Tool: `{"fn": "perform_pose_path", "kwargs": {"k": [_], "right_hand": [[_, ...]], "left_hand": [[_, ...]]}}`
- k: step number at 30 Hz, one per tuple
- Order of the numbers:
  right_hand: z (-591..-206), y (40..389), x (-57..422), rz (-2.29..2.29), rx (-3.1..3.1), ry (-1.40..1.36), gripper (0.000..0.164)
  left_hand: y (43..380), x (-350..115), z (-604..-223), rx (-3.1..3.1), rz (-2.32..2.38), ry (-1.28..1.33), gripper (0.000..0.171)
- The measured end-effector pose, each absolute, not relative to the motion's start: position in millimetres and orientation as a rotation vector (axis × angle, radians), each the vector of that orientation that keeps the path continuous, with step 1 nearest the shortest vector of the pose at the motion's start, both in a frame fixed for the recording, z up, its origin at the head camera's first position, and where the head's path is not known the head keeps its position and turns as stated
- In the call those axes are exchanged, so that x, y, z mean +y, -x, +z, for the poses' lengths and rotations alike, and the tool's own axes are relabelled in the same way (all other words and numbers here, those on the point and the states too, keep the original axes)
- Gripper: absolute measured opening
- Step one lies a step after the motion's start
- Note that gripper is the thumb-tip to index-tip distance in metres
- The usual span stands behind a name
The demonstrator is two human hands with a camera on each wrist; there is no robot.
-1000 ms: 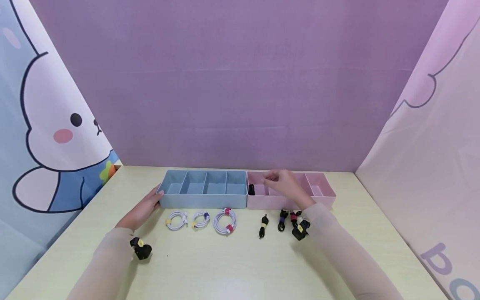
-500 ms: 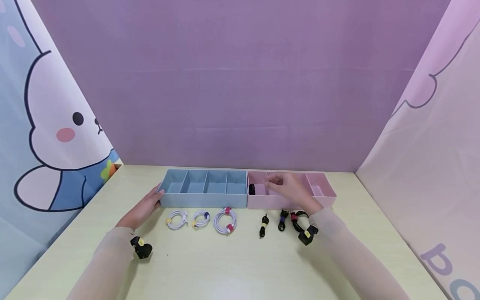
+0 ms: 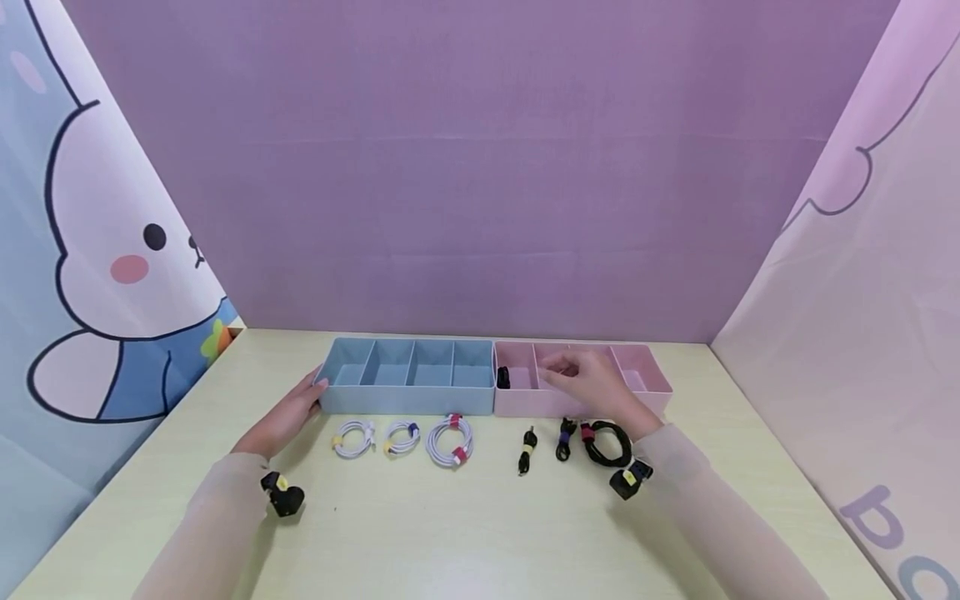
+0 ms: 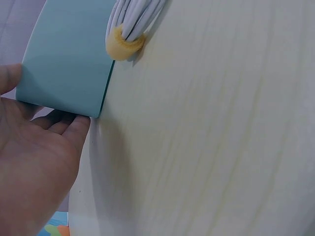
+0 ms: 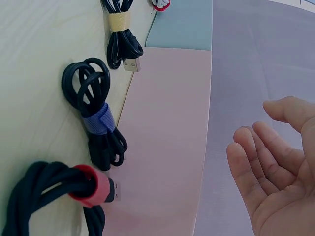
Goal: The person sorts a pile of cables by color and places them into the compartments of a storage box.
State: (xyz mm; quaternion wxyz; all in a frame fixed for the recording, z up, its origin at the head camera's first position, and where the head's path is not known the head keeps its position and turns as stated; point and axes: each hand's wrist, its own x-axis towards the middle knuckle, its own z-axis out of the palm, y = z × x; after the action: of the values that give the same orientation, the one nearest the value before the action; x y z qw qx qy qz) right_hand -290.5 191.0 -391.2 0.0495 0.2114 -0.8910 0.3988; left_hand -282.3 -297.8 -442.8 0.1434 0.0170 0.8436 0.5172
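Note:
My left hand (image 3: 288,412) grips the left end of a blue divided box (image 3: 405,400), thumb at the rim and fingers along the end wall. In the left wrist view, the same hand (image 4: 39,152) shows fingers partly hidden behind that box. Over the pink divided box (image 3: 540,404) is my right hand (image 3: 588,383), fingers loosely bent and holding nothing. The right wrist view shows this hand (image 5: 275,162) with a gap between thumb and fingers. A small black item (image 3: 503,378) sits in the pink box's leftmost compartment.
Three white coiled cables (image 3: 450,442) lie before the blue box. Before the pink box lie black cables with a yellow tie (image 3: 528,451), a purple tie (image 3: 566,440) and a red tie (image 3: 609,450). Small black cameras are strapped at both wrists. A purple backdrop (image 3: 480,167) rises behind.
My right hand has shifted a little to the right over the pink box, uncovering more of the red-tied black cable. The left hand stays at the blue box's end.

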Motion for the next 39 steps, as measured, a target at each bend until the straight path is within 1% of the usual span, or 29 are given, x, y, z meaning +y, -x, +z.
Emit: {"fn": "perform_pose_path", "kwargs": {"k": [11,21,30,34,39], "right_hand": [[-392.4,281.3,202.4,1.187,-2.746,-0.600,0.023],[-392.7,273.0,209.1,1.189,-2.758,-0.636,0.026],[-400.9,268.1,218.8,1.224,-2.762,-0.654,0.027],[-404.8,265.6,223.2,1.258,-2.753,-0.689,0.025],[-409.3,263.4,231.0,1.174,-2.732,-0.713,0.020]], "left_hand": [[283.5,-297.1,-441.5,2.430,1.494,-0.058,0.071],[284.9,-297.4,-442.1,2.426,1.508,-0.070,0.070],[283.1,-297.3,-441.7,2.430,1.498,-0.078,0.071],[282.6,-297.2,-441.4,2.428,1.496,-0.066,0.071],[282.4,-297.0,-441.3,2.428,1.496,-0.062,0.071]]}}
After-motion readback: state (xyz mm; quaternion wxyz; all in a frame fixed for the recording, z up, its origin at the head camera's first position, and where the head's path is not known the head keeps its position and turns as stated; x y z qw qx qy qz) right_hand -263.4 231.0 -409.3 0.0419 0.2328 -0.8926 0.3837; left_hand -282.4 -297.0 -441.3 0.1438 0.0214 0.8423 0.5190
